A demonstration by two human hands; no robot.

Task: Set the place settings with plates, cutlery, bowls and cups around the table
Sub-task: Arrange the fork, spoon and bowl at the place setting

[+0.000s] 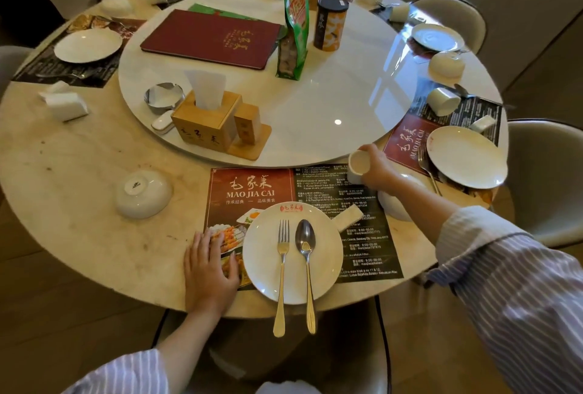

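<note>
Two hands work at the lower middle of the frame. Our left hand [210, 270] lies flat, fingers [206, 243] together, on the placemat [362, 242] beside the plate [268, 267], which carries a fork [282, 270] and spoon [306, 264]. Our right hand [377, 168] at centre right pinches a white cup [358, 162] just above the table [88, 220].
</note>
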